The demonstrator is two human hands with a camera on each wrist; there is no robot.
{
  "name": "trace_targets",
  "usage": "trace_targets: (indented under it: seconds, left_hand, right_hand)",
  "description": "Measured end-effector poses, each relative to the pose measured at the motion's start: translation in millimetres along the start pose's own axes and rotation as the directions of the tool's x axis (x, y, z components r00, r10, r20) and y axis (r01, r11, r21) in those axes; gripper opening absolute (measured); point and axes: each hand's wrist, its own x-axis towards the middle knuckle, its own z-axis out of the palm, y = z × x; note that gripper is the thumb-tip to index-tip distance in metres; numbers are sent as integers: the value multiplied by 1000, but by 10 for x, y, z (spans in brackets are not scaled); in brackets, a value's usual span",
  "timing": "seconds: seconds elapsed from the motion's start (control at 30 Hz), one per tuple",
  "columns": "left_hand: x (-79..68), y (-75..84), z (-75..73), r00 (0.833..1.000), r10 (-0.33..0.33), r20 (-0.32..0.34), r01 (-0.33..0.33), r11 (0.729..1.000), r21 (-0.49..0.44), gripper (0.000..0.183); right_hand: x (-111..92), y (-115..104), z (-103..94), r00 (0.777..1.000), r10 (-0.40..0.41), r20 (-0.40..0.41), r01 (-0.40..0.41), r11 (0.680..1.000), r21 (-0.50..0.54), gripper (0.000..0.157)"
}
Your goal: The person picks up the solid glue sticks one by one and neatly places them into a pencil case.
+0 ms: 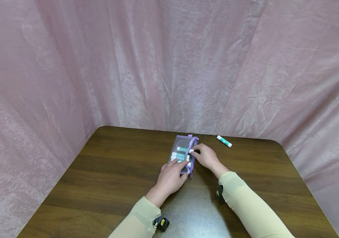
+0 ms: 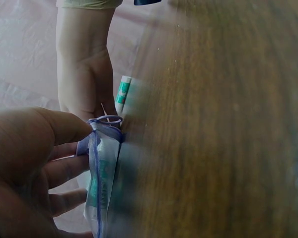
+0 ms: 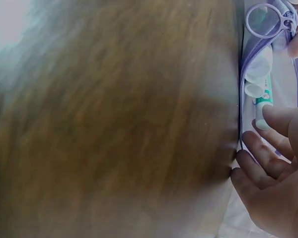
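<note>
One stick (image 3: 261,113), end pinched by right hand (image 1: 207,156) at mouth of pouch (image 1: 176,142), centre frame; left hand (image 1: 170,177), fingers out, rests on pouch, likely steadying it on tabletop (image 1: 122,172). Spare stick (image 1: 224,141) upper right.

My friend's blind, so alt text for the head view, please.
The right hand pinches a green-white tube partly inside a translucent purple pouch of similar tubes; the left hand rests on the pouch. Another tube lies apart on the table.

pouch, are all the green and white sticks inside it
No, one stick lies on the table, to the right of the pouch.
</note>
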Motion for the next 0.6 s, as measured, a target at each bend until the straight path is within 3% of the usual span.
trace_targets:
  seconds: [0.4,0.6]
  left_hand:
    - [8,0,-10,1000,-10,13,10,1000,1,45]
    - [4,4,-13,1000,-6,13,6,1000,3,45]
  right_hand:
    - [7,-120,-23,998,40,53,-42,998,37,27]
    - [29,-124,10,997,46,61,-46,999,-6,28]
